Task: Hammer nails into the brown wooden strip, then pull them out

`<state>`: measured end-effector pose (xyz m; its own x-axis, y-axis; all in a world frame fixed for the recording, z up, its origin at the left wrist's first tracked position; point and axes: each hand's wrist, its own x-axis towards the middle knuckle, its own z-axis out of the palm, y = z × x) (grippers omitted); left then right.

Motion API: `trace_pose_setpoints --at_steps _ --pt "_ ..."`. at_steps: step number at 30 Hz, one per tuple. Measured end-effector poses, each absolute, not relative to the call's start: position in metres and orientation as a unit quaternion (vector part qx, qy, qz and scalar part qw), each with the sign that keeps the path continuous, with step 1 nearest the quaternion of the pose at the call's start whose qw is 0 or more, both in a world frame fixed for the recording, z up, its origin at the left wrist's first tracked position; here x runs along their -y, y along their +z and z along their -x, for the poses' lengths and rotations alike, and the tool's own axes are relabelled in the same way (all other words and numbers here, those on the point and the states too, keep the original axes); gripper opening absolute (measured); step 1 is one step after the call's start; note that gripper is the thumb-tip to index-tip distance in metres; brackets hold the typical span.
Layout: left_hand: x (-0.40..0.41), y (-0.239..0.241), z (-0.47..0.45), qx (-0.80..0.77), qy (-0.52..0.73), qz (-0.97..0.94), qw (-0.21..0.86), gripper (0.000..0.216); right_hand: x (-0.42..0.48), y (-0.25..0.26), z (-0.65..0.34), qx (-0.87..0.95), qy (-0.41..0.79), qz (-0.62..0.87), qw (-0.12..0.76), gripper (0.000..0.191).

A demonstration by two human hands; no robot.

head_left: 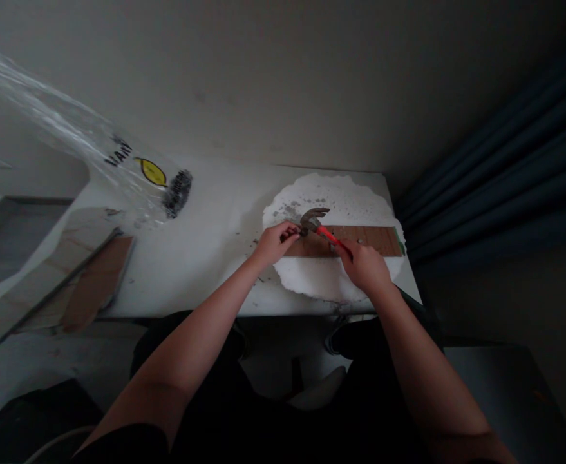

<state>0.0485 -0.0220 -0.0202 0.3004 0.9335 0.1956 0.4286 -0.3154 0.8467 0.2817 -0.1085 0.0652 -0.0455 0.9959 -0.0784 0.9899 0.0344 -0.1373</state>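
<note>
1. Fingers of the right hand (367, 265) grip the red-handled hammer (328, 235), seemingly for control, its head (308, 221) near the wooden board (377, 241).
2. Left hand (269, 245): fingers bunched beside the hammer's head; whether they pinch anything, I cannot tell.
3. Ragged white sheet (311, 277) under the board, perhaps shielding the white surface (200, 258).
4. Grey wall (263, 84) behind; dark curtain (499, 148) right.

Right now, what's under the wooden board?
A white ragged-edged piece shows either side of the board; something green shows at its right end. Anything directly beneath is covered.
</note>
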Motion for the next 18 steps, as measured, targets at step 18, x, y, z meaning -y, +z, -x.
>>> trace_pose_setpoints --at_steps 18 --pt "0.0290 -0.0142 -0.0551 -0.497 0.347 -0.733 0.309 0.016 0.1078 0.0649 -0.2814 0.722 0.075 0.688 0.023 0.042"
